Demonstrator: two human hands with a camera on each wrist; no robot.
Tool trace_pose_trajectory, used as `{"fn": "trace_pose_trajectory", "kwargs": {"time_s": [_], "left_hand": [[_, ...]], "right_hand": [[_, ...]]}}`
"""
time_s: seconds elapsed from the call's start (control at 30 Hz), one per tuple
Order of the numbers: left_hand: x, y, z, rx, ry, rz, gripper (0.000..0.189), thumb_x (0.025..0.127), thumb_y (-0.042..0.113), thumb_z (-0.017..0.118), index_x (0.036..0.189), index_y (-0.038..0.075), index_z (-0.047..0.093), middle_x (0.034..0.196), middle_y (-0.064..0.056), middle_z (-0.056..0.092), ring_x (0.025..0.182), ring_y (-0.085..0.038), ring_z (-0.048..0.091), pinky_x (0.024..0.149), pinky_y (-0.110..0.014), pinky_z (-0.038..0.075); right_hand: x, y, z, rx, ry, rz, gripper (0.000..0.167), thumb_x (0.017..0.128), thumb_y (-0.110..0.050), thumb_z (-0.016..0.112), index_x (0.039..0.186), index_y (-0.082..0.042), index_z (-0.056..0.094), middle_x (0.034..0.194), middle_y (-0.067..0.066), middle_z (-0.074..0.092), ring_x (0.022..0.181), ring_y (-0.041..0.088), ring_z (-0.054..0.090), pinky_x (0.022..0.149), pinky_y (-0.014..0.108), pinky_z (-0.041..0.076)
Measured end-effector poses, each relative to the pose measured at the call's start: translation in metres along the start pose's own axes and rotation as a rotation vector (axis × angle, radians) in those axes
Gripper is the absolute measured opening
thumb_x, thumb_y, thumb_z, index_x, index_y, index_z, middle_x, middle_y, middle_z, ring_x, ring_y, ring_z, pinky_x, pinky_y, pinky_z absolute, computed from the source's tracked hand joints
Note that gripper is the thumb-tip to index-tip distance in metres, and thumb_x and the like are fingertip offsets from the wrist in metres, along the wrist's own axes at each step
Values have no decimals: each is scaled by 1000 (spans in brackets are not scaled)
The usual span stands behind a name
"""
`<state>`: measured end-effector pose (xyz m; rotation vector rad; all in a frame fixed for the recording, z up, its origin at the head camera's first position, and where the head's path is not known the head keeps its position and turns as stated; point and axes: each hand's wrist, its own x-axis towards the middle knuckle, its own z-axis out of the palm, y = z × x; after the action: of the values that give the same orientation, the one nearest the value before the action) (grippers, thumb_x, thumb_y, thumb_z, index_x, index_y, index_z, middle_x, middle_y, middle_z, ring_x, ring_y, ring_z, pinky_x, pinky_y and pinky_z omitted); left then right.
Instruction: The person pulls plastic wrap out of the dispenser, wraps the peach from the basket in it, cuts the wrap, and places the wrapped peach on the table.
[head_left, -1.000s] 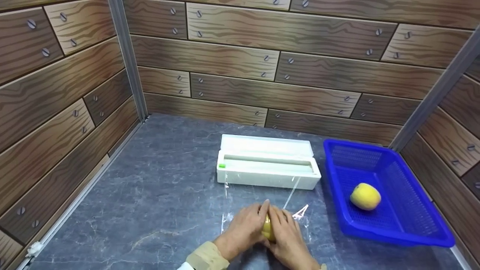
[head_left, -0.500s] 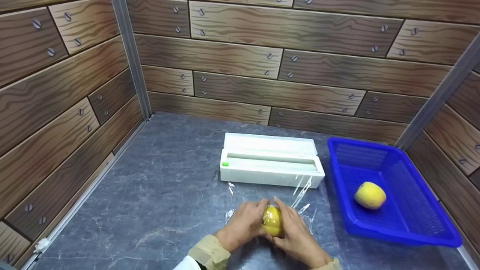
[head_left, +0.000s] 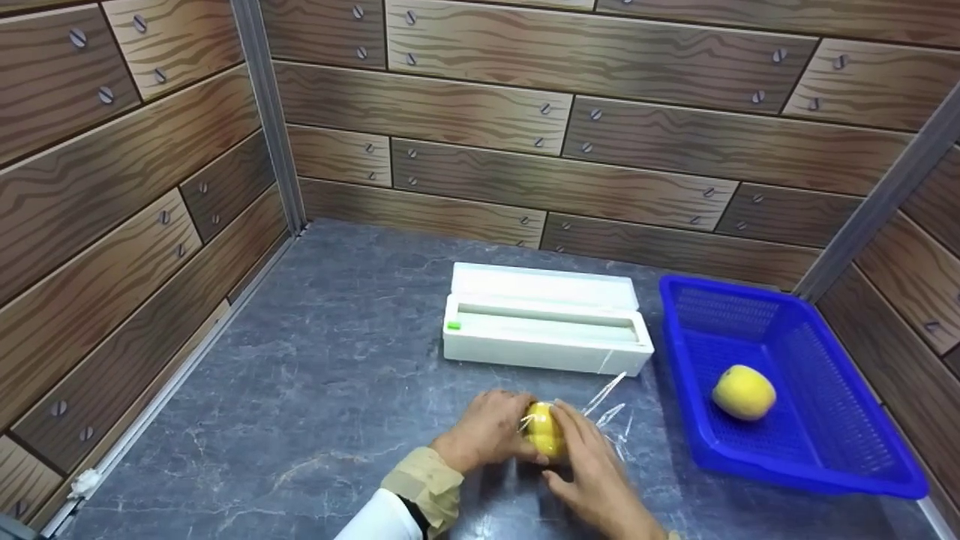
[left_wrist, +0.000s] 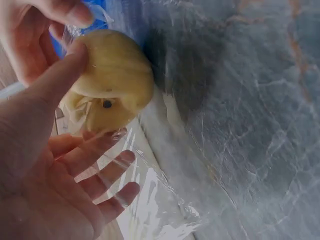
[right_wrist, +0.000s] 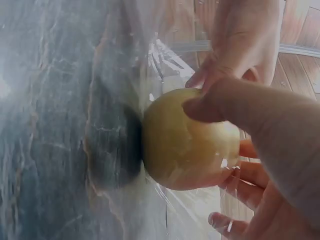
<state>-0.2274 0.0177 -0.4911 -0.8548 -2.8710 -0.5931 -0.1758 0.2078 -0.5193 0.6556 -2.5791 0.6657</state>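
A yellow apple (head_left: 544,435) sits between my two hands near the front of the table, with clear cling film (left_wrist: 155,200) about it. My left hand (head_left: 491,427) holds it from the left; in the left wrist view the thumb lies on the apple, and the other fingers spread behind the film. From the right, my right hand (head_left: 592,465) grips it, its thumb pressed on the apple (right_wrist: 185,145) in the right wrist view and its fingers on the far side. Loose film (head_left: 606,391) trails from the right hand towards the white cling film box (head_left: 547,354).
The white box stands behind the hands, its lid (head_left: 544,285) raised and a green slider (head_left: 454,325) at its left end. To the right is a blue plastic basket (head_left: 817,469) holding another yellow apple (head_left: 743,392). Wood-patterned walls (head_left: 465,172) enclose the grey marbled table (head_left: 337,337).
The hands have parted somewhat, so more of the apple shows. The film strip on the left, between box and left hand, has gone from sight. The head view has shifted slightly.
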Motion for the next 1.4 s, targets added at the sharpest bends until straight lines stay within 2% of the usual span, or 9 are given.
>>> {"fn": "trace_pose_trajectory", "kwargs": {"time_s": [0.13,0.2,0.37,0.43,0.67,0.77,0.93,1.27,1.4], "left_hand": [[4,-2,1,-144,-67,-85,66,77,49,89,126,10,68,104,-4,77,88,-15,68,79,-26,56],[4,-3,2,-175,-83,-113,68,79,51,85,129,9,66,109,-5,77,92,-16,68,91,-32,57],[2,-5,4,-122,-82,-144,77,82,62,78,138,11,63,131,-12,66,111,-24,56,104,-42,48],[1,-5,6,-81,-54,-143,80,81,65,78,138,12,62,131,-15,62,110,-24,49,96,-38,48],[2,-7,5,100,112,-47,105,71,66,88,150,8,51,141,-15,58,124,-27,52,108,-42,48],[6,-4,3,156,116,48,101,72,58,91,151,9,50,146,-13,57,132,-27,53,116,-43,46],[11,0,7,240,143,177,94,74,50,93,147,6,53,135,-7,64,121,-20,62,109,-34,54],[20,4,23,469,287,133,101,63,58,95,144,12,54,120,3,71,109,-14,67,96,-27,53],[27,2,21,450,292,130,88,66,53,94,133,12,55,111,3,73,100,-14,69,89,-27,54]], "right_hand": [[5,-1,2,2,-51,57,90,68,-3,91,148,4,51,152,22,57,138,42,57,114,61,47],[9,-1,4,7,-77,70,91,68,0,90,149,5,50,152,24,56,139,44,56,115,63,46],[19,1,6,9,-124,84,91,67,1,89,149,6,49,151,29,55,138,49,55,115,68,44],[23,3,6,2,-123,72,88,67,2,89,146,7,50,148,30,57,135,49,57,115,67,44],[35,10,5,1,-152,46,84,66,0,91,141,6,53,141,28,61,129,48,60,111,66,48],[40,15,2,3,-188,38,86,68,-5,93,142,8,52,141,30,60,129,50,59,108,70,48],[49,22,-2,12,-259,9,91,68,-8,94,144,14,48,142,35,57,128,53,59,106,71,49],[62,37,0,86,-314,-34,89,65,-10,90,140,16,48,128,29,62,113,43,63,100,61,55],[64,41,1,119,-315,-26,95,65,-8,89,145,19,44,131,32,61,118,47,60,104,63,52]]}}
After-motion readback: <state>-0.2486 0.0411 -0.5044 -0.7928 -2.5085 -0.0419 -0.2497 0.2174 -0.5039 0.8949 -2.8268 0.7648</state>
